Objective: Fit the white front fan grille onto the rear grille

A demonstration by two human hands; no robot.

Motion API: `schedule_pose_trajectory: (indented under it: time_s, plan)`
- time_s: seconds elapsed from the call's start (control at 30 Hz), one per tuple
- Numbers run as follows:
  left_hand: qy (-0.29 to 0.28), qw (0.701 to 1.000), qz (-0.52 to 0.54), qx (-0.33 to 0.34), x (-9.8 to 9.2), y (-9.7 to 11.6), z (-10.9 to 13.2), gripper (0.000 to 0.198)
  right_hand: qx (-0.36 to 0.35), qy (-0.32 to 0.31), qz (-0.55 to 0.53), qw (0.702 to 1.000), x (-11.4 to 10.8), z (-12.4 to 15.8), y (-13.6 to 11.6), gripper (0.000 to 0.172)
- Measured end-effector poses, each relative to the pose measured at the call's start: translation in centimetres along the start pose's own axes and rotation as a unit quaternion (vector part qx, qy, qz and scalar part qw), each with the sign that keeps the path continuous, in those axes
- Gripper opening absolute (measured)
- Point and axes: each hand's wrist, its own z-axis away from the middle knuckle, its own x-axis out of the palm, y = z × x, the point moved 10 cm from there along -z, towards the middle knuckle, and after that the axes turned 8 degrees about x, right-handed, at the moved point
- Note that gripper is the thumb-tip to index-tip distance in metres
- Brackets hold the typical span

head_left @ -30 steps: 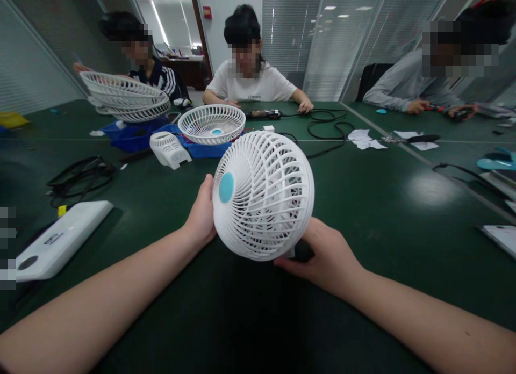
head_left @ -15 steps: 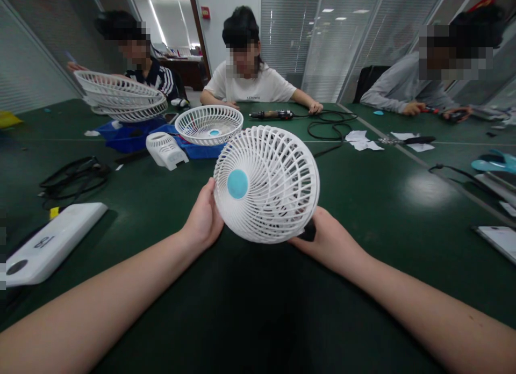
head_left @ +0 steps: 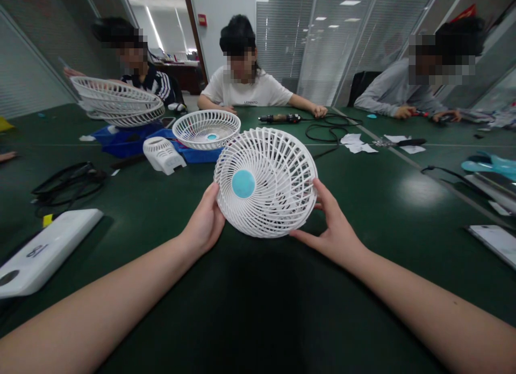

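Between my two hands is a round white fan grille (head_left: 278, 202) with swirling ribs and a light blue centre disc, its face tilted up toward me. My left hand (head_left: 205, 218) grips its left rim, thumb on the edge and the other fingers curled behind. On the opposite side, my right hand (head_left: 332, 218) has its thumb at the lower rim and its forefinger on the right rim. Whatever lies behind the ribs is mostly hidden. Just beyond stands a second fan grille (head_left: 183, 129) over a blue tray (head_left: 201, 155), beside a white plastic housing (head_left: 163, 155).
Stacked grilles (head_left: 116, 102) rest at the back left. A power screwdriver (head_left: 280, 118) with a black cable lies before a person in white (head_left: 250, 89). Paper scraps (head_left: 357, 143), a black cable coil (head_left: 70, 183) and a white slab-shaped case (head_left: 52, 250) lie around. Two other people sit left and right.
My right hand has moved up along the grille's right rim, its fingers more spread. The black part seen beside that hand is out of sight. The grille has turned slightly.
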Motion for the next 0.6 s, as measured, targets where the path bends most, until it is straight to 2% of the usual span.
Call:
schedule_pose_trajectory:
  time_s: [0.23, 0.4, 0.6]
  plan:
    - [0.009, 1.000, 0.009, 0.003, 0.0, -0.1, 0.0, 0.035, -0.030, -0.003, 0.067, 0.997, 0.0, -0.3, -2.2, 0.094]
    - [-0.008, 1.000, 0.000, -0.003, 0.0, -0.3, 0.0, 0.035, 0.002, 0.014, 0.029, 0.999, 0.0, 0.1, -1.1, 0.094]
    - [-0.036, 0.999, -0.016, 0.001, -0.1, -0.5, -0.1, 0.037, -0.003, 0.037, 0.014, 0.999, -0.3, 0.3, -0.9, 0.094]
